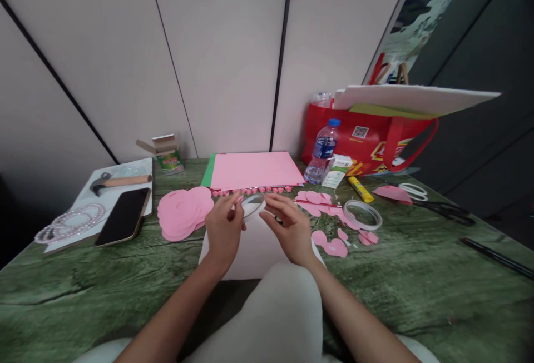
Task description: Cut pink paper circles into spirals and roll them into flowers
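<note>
Pink circles [183, 214]: cut and stacked, left of the hands.
Tape roll [253, 205]: held above the white sheet [250, 254], near centre.
Left hand [225, 229]: fingers pinched on the roll's left rim.
Right hand [287, 228]: fingertips at the roll's right rim; gripping or only touching, I cannot tell.
Petals [329, 246]: cut, loose on the right.
Pink sheets [255, 169]: far, uncut.
White sheet: bare where it shows.

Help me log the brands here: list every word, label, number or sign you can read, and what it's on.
No text reads outright.
Red bag: QR code and yellow-white lettering, too blurred.
Water bottle: blue label, print too small.
White-green carton: print too small.
Green box: print blurred.
The held tape roll: no print seen.
</note>
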`<action>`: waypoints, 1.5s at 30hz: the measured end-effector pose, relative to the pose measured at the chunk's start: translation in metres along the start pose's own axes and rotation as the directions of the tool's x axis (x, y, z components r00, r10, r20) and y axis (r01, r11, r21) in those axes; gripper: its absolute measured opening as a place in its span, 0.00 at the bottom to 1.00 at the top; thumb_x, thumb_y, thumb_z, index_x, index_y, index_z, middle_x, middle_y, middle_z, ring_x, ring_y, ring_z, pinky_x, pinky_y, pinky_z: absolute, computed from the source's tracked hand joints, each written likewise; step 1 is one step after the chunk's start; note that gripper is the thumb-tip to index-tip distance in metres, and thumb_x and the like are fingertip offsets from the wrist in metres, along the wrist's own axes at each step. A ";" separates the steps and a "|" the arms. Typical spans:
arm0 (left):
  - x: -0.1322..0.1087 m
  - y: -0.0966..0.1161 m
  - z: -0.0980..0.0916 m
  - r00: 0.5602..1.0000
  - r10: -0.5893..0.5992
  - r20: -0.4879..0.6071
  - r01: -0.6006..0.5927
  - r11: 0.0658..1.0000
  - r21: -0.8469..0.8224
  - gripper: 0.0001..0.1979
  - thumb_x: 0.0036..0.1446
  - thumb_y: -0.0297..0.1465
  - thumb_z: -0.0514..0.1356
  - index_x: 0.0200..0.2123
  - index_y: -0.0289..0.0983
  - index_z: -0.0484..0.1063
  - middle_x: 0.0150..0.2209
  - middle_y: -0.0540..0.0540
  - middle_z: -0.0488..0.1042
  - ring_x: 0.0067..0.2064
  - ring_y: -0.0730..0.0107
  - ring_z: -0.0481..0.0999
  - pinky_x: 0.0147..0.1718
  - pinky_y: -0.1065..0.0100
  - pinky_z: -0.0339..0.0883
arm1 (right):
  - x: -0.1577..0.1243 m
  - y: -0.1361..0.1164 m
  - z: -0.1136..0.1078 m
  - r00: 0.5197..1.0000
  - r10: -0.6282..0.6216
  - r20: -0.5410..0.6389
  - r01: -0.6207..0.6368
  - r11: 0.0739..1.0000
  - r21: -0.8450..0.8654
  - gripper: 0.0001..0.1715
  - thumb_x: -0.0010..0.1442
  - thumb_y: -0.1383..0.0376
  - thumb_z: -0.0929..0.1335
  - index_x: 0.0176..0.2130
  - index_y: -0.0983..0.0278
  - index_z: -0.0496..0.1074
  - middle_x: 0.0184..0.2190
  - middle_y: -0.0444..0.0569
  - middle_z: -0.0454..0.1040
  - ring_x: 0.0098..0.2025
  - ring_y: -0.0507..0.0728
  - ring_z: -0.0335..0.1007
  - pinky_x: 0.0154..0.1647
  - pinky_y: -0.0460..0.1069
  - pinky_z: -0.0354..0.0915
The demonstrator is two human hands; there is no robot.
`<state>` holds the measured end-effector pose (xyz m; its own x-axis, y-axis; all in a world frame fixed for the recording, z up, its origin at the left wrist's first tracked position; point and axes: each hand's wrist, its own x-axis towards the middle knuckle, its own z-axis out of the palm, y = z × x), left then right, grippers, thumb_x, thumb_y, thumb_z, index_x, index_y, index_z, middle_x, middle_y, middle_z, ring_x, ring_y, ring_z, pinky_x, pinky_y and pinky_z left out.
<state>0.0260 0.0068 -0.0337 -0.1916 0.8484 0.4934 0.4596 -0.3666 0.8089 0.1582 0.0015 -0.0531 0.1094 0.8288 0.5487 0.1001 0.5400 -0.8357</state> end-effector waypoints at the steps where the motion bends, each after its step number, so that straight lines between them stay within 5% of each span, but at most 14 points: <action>1: 0.000 -0.001 0.000 1.000 0.012 -0.007 -0.012 1.000 0.026 0.13 0.53 0.32 0.53 0.40 0.37 0.72 0.33 0.48 0.71 0.15 0.85 0.63 0.15 0.76 0.61 | -0.001 0.000 0.000 1.000 -0.003 -0.003 0.003 1.000 -0.025 0.12 0.51 0.64 0.68 0.38 0.61 0.72 0.43 0.51 0.69 0.45 0.57 0.66 0.44 0.53 0.68; 9: 0.003 -0.008 -0.003 0.991 0.108 -0.074 -0.094 0.981 0.170 0.13 0.55 0.30 0.51 0.42 0.38 0.71 0.35 0.47 0.71 0.20 0.81 0.66 0.21 0.76 0.63 | -0.004 -0.011 0.001 0.995 -0.047 0.087 0.055 0.994 -0.097 0.07 0.54 0.67 0.64 0.33 0.61 0.72 0.44 0.51 0.68 0.46 0.57 0.66 0.41 0.51 0.68; 14: 0.012 -0.011 -0.009 0.989 0.049 -0.137 -0.031 0.991 0.130 0.14 0.53 0.31 0.52 0.41 0.36 0.71 0.33 0.47 0.72 0.17 0.83 0.65 0.17 0.76 0.61 | 0.006 -0.011 -0.021 0.999 -0.020 0.029 0.028 0.950 -0.312 0.23 0.56 0.66 0.60 0.53 0.58 0.58 0.47 0.53 0.65 0.38 0.54 0.69 0.32 0.49 0.68; 17: 0.016 -0.013 -0.012 0.984 -0.096 -0.153 0.103 0.994 0.036 0.16 0.51 0.33 0.53 0.42 0.34 0.72 0.28 0.48 0.72 0.15 0.81 0.66 0.13 0.76 0.58 | 0.012 -0.001 -0.035 0.983 0.174 0.056 -0.088 0.718 -0.691 0.18 0.56 0.66 0.61 0.48 0.61 0.65 0.38 0.52 0.69 0.34 0.55 0.68 0.35 0.50 0.65; 21: 0.018 -0.014 -0.013 0.964 -0.234 -0.126 0.228 0.972 -0.062 0.19 0.49 0.35 0.54 0.42 0.31 0.71 0.14 0.54 0.66 0.11 0.81 0.60 0.09 0.77 0.53 | 0.009 0.007 -0.033 0.855 0.478 0.201 0.009 0.373 -0.928 0.13 0.55 0.62 0.63 0.39 0.61 0.72 0.36 0.54 0.69 0.37 0.59 0.68 0.36 0.51 0.62; 30: 0.022 -0.013 -0.013 0.934 -0.353 -0.044 0.328 0.902 -0.280 0.21 0.46 0.35 0.58 0.41 0.28 0.72 0.09 0.55 0.63 0.09 0.82 0.55 0.07 0.78 0.47 | 0.010 -0.006 -0.032 0.750 0.661 0.036 -0.021 0.078 -0.997 0.13 0.52 0.66 0.64 0.38 0.68 0.71 0.38 0.62 0.72 0.38 0.63 0.70 0.39 0.55 0.60; 33: 0.024 -0.011 -0.013 0.918 -0.394 -0.045 0.356 0.868 -0.347 0.21 0.44 0.34 0.59 0.40 0.27 0.72 0.09 0.55 0.64 0.09 0.82 0.55 0.07 0.78 0.46 | 0.011 -0.004 -0.036 0.753 0.658 0.033 -0.044 0.100 -0.994 0.16 0.49 0.68 0.66 0.40 0.70 0.68 0.36 0.63 0.73 0.38 0.65 0.70 0.37 0.55 0.61; 35: 0.025 -0.011 -0.013 0.907 -0.416 -0.058 0.366 0.850 -0.380 0.20 0.44 0.33 0.58 0.40 0.26 0.72 0.10 0.55 0.64 0.09 0.82 0.55 0.07 0.78 0.46 | 0.011 0.000 -0.039 0.797 0.603 0.029 -0.090 0.166 -0.982 0.16 0.50 0.69 0.65 0.41 0.70 0.67 0.34 0.63 0.73 0.37 0.65 0.70 0.36 0.55 0.62; 37: 0.025 -0.013 -0.013 0.903 -0.422 -0.074 0.361 0.843 -0.399 0.19 0.44 0.32 0.58 0.39 0.25 0.72 0.10 0.55 0.64 0.09 0.82 0.56 0.07 0.78 0.46 | 0.011 0.003 -0.041 0.860 0.507 0.058 -0.168 0.389 -0.906 0.17 0.52 0.70 0.63 0.44 0.69 0.64 0.32 0.59 0.73 0.35 0.62 0.71 0.35 0.54 0.63; 40: 0.025 -0.016 -0.015 0.911 -0.402 -0.090 0.339 0.856 -0.391 0.18 0.44 0.32 0.58 0.38 0.26 0.72 0.09 0.55 0.63 0.09 0.82 0.55 0.07 0.78 0.46 | 0.012 0.003 -0.039 0.937 0.308 0.162 -0.196 0.852 -0.485 0.22 0.55 0.68 0.61 0.50 0.64 0.59 0.35 0.52 0.73 0.33 0.55 0.71 0.35 0.50 0.65; 42: 0.025 -0.017 -0.015 0.921 -0.376 -0.098 0.322 0.880 -0.350 0.18 0.45 0.33 0.58 0.39 0.27 0.72 0.09 0.55 0.63 0.09 0.82 0.55 0.07 0.78 0.47 | 0.011 -0.001 -0.035 0.961 0.193 0.198 -0.150 0.966 -0.211 0.25 0.54 0.65 0.62 0.52 0.62 0.57 0.37 0.50 0.72 0.35 0.54 0.70 0.37 0.50 0.65; 45: 0.023 -0.014 -0.016 0.934 -0.339 -0.111 0.300 0.915 -0.269 0.18 0.46 0.33 0.57 0.40 0.28 0.72 0.10 0.55 0.64 0.09 0.82 0.55 0.07 0.78 0.47 | 0.008 -0.006 -0.027 0.970 0.078 0.230 -0.035 0.982 -0.185 0.29 0.50 0.62 0.68 0.51 0.59 0.61 0.37 0.48 0.71 0.39 0.55 0.68 0.43 0.51 0.63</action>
<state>0.0013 0.0257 -0.0288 -0.4311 0.8746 0.2220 0.1298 -0.1834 0.9744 0.1854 0.0003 -0.0429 -0.1140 0.8797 0.4616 0.2772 0.4744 -0.8356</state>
